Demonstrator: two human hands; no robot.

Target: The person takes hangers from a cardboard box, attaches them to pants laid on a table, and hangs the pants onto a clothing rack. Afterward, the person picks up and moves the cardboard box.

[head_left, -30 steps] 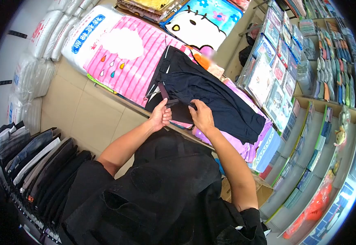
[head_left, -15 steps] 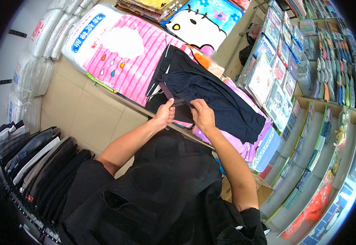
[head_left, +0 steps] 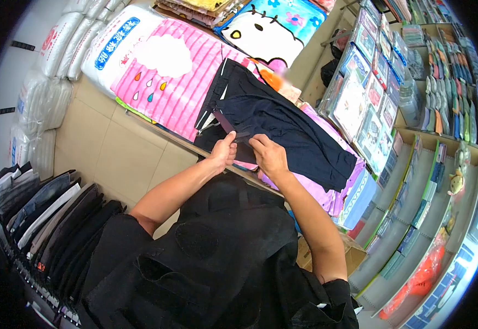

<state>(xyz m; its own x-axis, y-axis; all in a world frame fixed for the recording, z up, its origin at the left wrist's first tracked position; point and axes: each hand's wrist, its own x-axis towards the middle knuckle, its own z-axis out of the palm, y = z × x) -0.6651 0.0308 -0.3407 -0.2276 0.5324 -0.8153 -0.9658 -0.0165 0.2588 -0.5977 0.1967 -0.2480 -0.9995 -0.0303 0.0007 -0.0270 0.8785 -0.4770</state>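
Dark navy-black trousers (head_left: 299, 137) lie across folded blankets in front of me, waistband toward the left. My left hand (head_left: 224, 151) is closed, thumb on top, around a dark purplish-brown strip (head_left: 223, 122) near the waistband. Close to its right, my right hand (head_left: 270, 156) pinches the dark piece between the hands, which seems to belong to the same strip. Its exact kind cannot be made out, and the fingers hide its end. A thin metal hanger hook (head_left: 209, 127) shows beside the waistband.
Beneath the trousers are a pink striped blanket (head_left: 157, 82) and a lilac one (head_left: 326, 200). A cartoon-cat blanket (head_left: 266, 30) lies beyond. Hanging clothes (head_left: 58, 219) stand at lower left, wrapped white packs (head_left: 39, 104) at left, shelves (head_left: 414, 214) at right.
My right hand has moved slightly left, closer to my left hand, and its fingers have shifted along the dark strip. My left hand and the trousers stay nearly in place.
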